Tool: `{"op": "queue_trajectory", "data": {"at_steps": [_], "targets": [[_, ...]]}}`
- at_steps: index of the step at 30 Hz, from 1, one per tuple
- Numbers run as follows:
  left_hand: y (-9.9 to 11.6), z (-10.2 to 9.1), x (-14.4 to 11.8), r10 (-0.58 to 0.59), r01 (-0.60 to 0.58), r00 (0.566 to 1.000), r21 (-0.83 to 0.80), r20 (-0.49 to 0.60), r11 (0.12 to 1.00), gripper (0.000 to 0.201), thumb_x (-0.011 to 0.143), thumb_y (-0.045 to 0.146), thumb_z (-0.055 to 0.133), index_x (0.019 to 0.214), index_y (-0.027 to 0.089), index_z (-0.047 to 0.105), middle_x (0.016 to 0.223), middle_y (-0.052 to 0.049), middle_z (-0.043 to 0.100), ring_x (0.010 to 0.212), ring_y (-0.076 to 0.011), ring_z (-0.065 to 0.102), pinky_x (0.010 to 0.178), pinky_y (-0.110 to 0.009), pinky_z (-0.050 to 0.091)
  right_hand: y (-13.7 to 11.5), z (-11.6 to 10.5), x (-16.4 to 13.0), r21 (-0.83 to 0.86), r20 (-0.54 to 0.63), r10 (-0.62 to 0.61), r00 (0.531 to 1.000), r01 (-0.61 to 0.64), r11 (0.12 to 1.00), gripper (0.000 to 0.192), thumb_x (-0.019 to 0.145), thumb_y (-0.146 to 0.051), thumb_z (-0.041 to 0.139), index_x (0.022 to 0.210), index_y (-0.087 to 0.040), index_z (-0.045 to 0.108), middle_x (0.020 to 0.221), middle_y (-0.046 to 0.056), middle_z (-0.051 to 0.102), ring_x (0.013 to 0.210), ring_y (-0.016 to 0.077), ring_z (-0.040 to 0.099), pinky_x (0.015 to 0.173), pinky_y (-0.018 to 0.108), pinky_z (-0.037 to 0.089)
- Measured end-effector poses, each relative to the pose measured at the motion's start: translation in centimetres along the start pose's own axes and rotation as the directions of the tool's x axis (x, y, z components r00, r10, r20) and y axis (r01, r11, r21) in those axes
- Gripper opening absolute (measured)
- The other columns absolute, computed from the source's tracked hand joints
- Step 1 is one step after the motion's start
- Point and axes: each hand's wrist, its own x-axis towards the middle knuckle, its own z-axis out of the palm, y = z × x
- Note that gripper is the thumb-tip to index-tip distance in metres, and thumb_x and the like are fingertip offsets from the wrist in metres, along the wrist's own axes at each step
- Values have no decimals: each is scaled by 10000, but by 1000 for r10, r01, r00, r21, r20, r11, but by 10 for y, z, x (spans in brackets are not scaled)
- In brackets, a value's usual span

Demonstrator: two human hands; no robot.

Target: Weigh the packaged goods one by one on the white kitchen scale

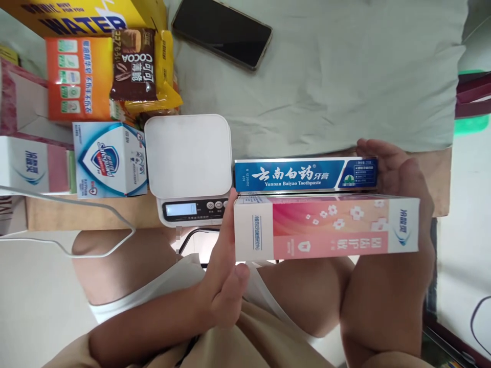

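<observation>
Pressing flat against the two short ends of a pair of toothpaste boxes, palms facing each other, so that both cartons stay squeezed side by side as one bundle. Left hand (224, 266) laid with straight, closed fingers (229, 220) on the left end of the pink-and-white toothpaste box (326, 227), thumb tucked low beneath that end. Right hand (399, 179) cupped around the opposite ends, fingertips (370, 148) curling over the far edge of the blue Yunnan Baiyao toothpaste box (307, 175), palm closing off the pink carton's right end. Blue carton lying beyond the pink one, long sides touching, printed faces turned up toward the camera, probably for reading. Neither hand wrapped round a carton; grip made by end pressure alone, fingers together rather than spread. Just beyond the left fingertips, a white kitchen scale (187, 158), platform bare, display lit, close enough for a short reach. Farther left of those fingers, a Safeguard soap box (109, 159), an orange carton (76, 76) and a cocoa wafer packet (134, 64), bunched together. Well beyond the right fingertips, a dark smartphone (222, 33) face up on pale green cloth (345, 76). A white cable (69, 202) looping near the left forearm.
</observation>
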Motion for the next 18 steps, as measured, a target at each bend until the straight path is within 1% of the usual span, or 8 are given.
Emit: {"op": "queue_trajectory", "data": {"at_steps": [3, 5, 6, 8, 10, 12, 15, 18], "targets": [[11, 2, 6, -4, 4, 996, -3, 94, 1000, 770, 1048, 537, 476, 1726, 350, 162, 1732, -65, 405, 1667, -328, 301, 1422, -589, 207, -2, -2, -2, 34, -16, -30, 999, 31, 999, 734, 743, -828, 730, 1245, -293, 742, 1526, 96, 610, 1492, 335, 543, 1096, 528, 560], [14, 1, 8, -5, 4, 994, 7, 112, 1000, 769, 1057, 546, 461, 1726, 372, 123, 1751, -40, 376, 1674, -316, 286, 1427, -563, 205, -3, -1, -6, 48, -13, -32, 999, 32, 998, 758, 748, -826, 722, 1290, -296, 731, 1513, 110, 615, 1480, 362, 555, 1069, 558, 584], [15, 0, 9, -4, 2, 993, 14, 117, 1000, 766, 1060, 548, 453, 1726, 371, 119, 1751, -36, 377, 1673, -316, 286, 1425, -557, 216, -3, 1, -9, 61, -2, -33, 999, 33, 998, 740, 777, -809, 701, 1322, -309, 719, 1544, 103, 594, 1508, 364, 529, 1071, 569, 587], [14, 0, 9, -1, -2, 994, 32, 113, 999, 760, 1060, 559, 442, 1726, 359, 134, 1743, -40, 394, 1671, -321, 292, 1417, -560, 245, -3, 6, -14, 80, 31, -55, 998, 52, 995, 628, 865, -746, 632, 1369, -376, 691, 1656, 32, 491, 1608, 333, 409, 1126, 579, 568], [12, 0, 9, 2, -6, 995, 39, 96, 999, 759, 1057, 566, 444, 1726, 348, 159, 1729, -50, 418, 1670, -329, 292, 1408, -575, 263, -3, 12, -18, 85, 52, -99, 994, 95, 992, 524, 916, -712, 572, 1355, -451, 687, 1716, -66, 400, 1670, 283, 290, 1206, 581, 520], [11, 1, 10, 4, -7, 995, 33, 97, 999, 769, 1049, 556, 468, 1725, 346, 167, 1726, -57, 423, 1671, -338, 286, 1408, -593, 252, -5, 15, -19, 99, 71, -101, 992, 94, 991, 512, 892, -742, 589, 1326, -490, 693, 1721, -114, 379, 1686, 264, 247, 1263, 592, 472], [12, 1, 9, 36, -42, 993, 54, 112, 998, 780, 1047, 548, 474, 1726, 350, 146, 1780, -36, 314, 1692, -339, 214, 1419, -594, 203, -10, 12, -17, 121, 71, -56, 996, 47, 991, 595, 790, -793, 696, 1287, -466, 714, 1720, -100, 384, 1683, 288, 251, 1309, 617, 422], [12, -8, 2, 128, -140, 988, 146, 90, 979, 783, 1043, 589, 456, 1725, 342, 159, 1830, 8, 132, 1715, -333, 87, 1430, -577, 131, -16, 1, -12, 63, -3, -139, 990, 138, 988, 659, 760, -840, 694, 1257, -408, 739, 1680, -46, 454, 1669, 307, 286, 1405, 597, 259]]}}
